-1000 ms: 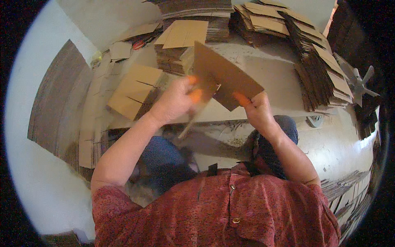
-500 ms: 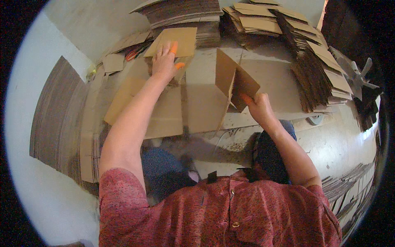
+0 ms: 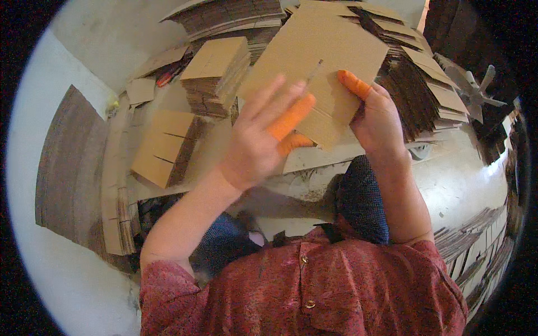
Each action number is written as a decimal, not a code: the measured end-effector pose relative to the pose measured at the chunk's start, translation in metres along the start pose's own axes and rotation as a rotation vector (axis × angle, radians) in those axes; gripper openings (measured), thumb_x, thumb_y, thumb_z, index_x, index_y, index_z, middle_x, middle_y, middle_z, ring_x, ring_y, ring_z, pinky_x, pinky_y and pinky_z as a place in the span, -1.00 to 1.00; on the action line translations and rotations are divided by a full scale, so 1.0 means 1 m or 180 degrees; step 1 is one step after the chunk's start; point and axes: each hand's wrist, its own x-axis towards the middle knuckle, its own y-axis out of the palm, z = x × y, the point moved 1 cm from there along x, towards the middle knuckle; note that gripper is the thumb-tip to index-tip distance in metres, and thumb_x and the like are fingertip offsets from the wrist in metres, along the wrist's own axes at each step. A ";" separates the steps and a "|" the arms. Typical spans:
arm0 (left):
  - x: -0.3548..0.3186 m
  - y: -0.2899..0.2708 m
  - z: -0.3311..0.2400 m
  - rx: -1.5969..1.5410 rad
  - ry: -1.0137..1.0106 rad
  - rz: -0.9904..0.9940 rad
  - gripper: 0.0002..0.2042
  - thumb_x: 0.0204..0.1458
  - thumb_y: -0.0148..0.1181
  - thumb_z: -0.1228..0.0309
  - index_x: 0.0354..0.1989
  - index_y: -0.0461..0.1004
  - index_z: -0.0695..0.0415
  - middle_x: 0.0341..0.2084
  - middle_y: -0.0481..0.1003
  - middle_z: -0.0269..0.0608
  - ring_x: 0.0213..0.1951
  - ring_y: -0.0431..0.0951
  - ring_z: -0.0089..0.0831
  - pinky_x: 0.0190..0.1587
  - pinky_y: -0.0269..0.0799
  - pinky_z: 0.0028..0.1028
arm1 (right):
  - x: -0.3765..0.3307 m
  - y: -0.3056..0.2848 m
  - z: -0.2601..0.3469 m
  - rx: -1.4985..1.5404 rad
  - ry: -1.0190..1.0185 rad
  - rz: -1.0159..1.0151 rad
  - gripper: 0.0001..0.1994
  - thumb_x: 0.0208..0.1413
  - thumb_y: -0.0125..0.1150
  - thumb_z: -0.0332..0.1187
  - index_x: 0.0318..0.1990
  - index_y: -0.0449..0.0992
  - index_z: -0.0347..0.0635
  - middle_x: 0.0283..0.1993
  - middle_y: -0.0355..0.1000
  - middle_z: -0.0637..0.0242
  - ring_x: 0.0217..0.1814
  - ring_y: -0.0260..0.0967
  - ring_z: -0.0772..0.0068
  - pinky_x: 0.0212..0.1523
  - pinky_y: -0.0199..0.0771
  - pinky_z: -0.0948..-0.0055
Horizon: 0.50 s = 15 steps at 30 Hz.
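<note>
A brown cardboard sheet [image 3: 328, 50] with a short dark slot is tilted up in front of me, above the work surface. My right hand [image 3: 378, 115] grips its right edge, with the orange-covered thumb on the front face and the other fingers hidden behind. My left hand [image 3: 269, 126], slightly blurred, is beside the sheet's lower left edge. Its fingers are stretched out and apart, two of them in orange covers, and the thumb tip is by the sheet's lower corner. Whether it touches the sheet I cannot tell.
Left of the sheet stands a cardboard stack [image 3: 216, 59]; nearer lies a slotted cardboard pile [image 3: 162, 145]. More cardboard stacks [image 3: 417, 95] line the right, and others the back. A tall stack [image 3: 73, 162] leans by the left wall. My knees [image 3: 364, 199] are below the table edge.
My left hand has come off the far-left stack, back toward me and right, to the sheet. The cardboard in my right hand, edge-on before, now shows its broad face.
</note>
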 end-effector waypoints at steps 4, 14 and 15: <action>-0.041 0.009 -0.040 -0.0439 -0.1572 -0.0245 -0.56 -0.16 0.26 0.28 -0.11 0.41 0.26 -0.20 0.43 0.01 -0.15 0.43 -0.16 -0.10 0.35 -0.33 | -0.023 -0.007 0.008 -0.0343 -0.0705 -0.0077 -0.78 0.06 0.11 -0.39 -0.16 0.44 -0.29 -0.17 0.45 0.32 -0.17 0.39 0.46 -0.13 0.34 0.51; -0.075 0.028 -0.042 -0.0959 -0.2431 -0.0012 -0.80 -0.15 0.12 0.59 -0.28 0.47 0.24 -0.54 0.48 0.03 -0.49 0.53 -0.12 -0.45 0.41 -0.37 | -0.048 -0.016 0.003 -0.1848 -0.1259 -0.0022 -0.85 0.03 0.13 -0.49 -0.22 0.52 -0.24 -0.28 0.47 0.48 -0.26 0.31 0.66 -0.24 0.30 0.63; -0.075 0.027 -0.042 -0.0897 -0.2387 -0.0030 -0.81 -0.15 0.11 0.60 -0.29 0.47 0.24 -0.55 0.48 0.04 -0.49 0.53 -0.13 -0.46 0.40 -0.37 | -0.050 -0.016 0.002 -0.1885 -0.1258 0.0038 -0.85 0.03 0.13 -0.49 -0.22 0.52 -0.24 -0.29 0.47 0.48 -0.27 0.31 0.67 -0.24 0.30 0.63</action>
